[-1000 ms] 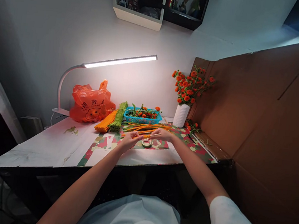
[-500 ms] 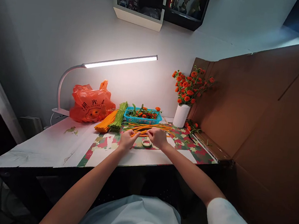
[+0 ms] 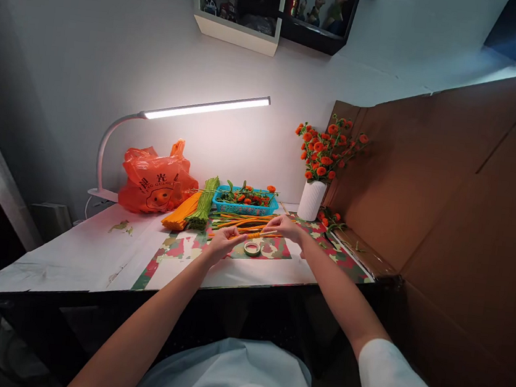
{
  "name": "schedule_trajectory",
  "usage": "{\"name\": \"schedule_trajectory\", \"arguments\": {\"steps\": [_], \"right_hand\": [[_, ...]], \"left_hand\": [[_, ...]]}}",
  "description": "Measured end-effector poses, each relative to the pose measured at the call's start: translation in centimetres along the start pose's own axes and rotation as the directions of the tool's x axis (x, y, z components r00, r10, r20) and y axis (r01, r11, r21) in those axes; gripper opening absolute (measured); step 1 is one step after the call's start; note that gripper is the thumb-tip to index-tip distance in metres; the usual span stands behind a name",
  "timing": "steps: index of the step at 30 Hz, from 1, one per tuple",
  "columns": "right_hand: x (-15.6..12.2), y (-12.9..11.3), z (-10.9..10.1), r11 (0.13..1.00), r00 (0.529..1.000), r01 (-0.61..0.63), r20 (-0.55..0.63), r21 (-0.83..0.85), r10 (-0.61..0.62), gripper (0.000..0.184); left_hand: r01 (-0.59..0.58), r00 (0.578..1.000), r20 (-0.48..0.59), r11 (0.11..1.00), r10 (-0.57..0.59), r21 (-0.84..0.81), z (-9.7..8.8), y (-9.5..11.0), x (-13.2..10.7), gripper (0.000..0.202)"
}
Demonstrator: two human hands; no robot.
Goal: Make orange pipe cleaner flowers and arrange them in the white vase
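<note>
An orange pipe cleaner is coiled around a pale thin stick, stretched between my two hands just above the table. My left hand pinches the left end of the coil. At the stick's right end, the fingers of my right hand are closed on it. Directly below the coil lies a roll of green tape. Loose orange pipe cleaners are spread on the table behind my hands.
A blue basket holds orange flowers. Left of it are bundles of orange pipe cleaners and green pipe cleaners, an orange plastic bag and a lamp. A white vase of flowers stands beside a cardboard wall.
My right hand has moved slightly right and up, away from my left, so more of the stick and coil shows between them. My left hand stays nearly in place.
</note>
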State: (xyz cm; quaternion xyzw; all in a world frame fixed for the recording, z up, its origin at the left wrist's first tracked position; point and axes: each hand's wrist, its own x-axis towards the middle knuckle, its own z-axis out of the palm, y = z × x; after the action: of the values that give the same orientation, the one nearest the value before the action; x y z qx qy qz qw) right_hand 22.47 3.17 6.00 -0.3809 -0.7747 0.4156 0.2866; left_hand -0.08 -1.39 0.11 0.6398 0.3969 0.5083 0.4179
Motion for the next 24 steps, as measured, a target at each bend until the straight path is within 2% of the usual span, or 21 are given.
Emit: {"name": "schedule_trajectory", "arguments": {"steps": [2,4,6,9,12,15,17,19,21,24], "right_hand": [[0.0,-0.4,-0.6,0.991,1.000,-0.025,-0.012,-0.133,0.024,0.041],[-0.1,-1.0,-0.1,0.961,0.997,-0.033,-0.076,-0.274,0.013,0.037],[-0.4,-1.5,1.4,0.913,0.978,-0.036,-0.201,-0.407,-0.051,0.033],[-0.9,-1.5,4.8,0.869,0.914,-0.003,-0.354,-0.495,-0.198,0.027],[-1.2,-0.6,7.4,0.926,0.870,0.082,-0.427,-0.367,-0.247,0.028],[-0.9,0.7,7.9,0.997,0.878,0.078,-0.473,-0.018,-0.077,0.039],[-0.5,1.3,7.1,0.979,0.906,0.033,-0.420,0.202,0.056,0.046],[-0.1,1.6,5.7,0.947,0.927,0.013,-0.358,0.321,0.108,0.048],[0.1,1.4,4.1,0.936,0.944,0.014,-0.313,0.353,0.104,0.046],[0.4,0.7,2.0,0.955,0.966,-0.031,-0.237,0.294,0.104,0.044]], "left_hand": [[-0.079,0.997,-0.007,0.982,0.082,0.174,0.1,-0.1,0.0,0.046],[-0.121,0.990,-0.027,0.945,0.135,0.303,0.1,-0.3,0.0,0.045],[-0.094,0.983,-0.108,0.916,0.147,0.389,0.0,-0.6,0.1,0.043],[0.000,0.950,-0.284,0.911,0.129,0.413,-0.3,-1.0,0.3,0.041],[0.045,0.924,-0.376,0.955,0.071,0.292,-0.6,-1.1,0.4,0.043],[0.077,0.948,-0.312,0.995,-0.056,0.055,-0.7,-0.9,0.6,0.048],[0.101,0.974,-0.192,0.989,-0.120,-0.108,-0.6,-0.7,0.6,0.052],[0.121,0.987,-0.079,0.973,-0.138,-0.196,-0.5,-0.4,0.6,0.055],[0.131,0.991,-0.017,0.974,-0.136,-0.185,-0.3,-0.2,0.4,0.056],[0.086,0.996,-0.026,0.996,-0.087,-0.025,0.0,-0.1,0.0,0.052]]}}
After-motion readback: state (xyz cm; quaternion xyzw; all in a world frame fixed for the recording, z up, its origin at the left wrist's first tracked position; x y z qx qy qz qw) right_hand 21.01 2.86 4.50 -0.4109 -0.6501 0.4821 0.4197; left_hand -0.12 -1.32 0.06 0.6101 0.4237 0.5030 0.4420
